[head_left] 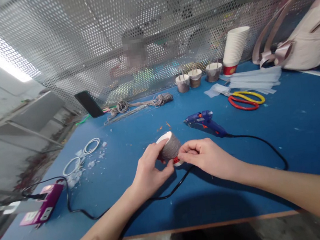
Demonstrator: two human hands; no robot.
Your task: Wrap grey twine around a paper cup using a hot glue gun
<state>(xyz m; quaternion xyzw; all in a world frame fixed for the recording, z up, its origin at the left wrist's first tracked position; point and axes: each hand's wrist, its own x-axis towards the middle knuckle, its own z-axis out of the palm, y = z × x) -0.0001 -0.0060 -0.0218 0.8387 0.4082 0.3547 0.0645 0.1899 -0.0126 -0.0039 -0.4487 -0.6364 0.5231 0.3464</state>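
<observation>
A paper cup [171, 147] wrapped in grey cord lies tilted above the blue table, its white rim toward the upper left and a red printed band showing near its other end. My left hand [152, 169] is closed around the cup's left side, thumb near the red band. My right hand [202, 154] is pinched against the cup's right side, by the edge of the cord; whatever its fingertips hold is too small to name. A blue glue gun [204, 121] lies just beyond my right hand.
Scissors [245, 100], clear strips [255, 79], stacked cups [235, 50] and a pink bag [309, 35] stand back right. Cord bundles [146, 103] and a phone [88, 104] are behind. White rings [91, 146] and a purple power strip [43, 204] sit left; a black cable crosses the front.
</observation>
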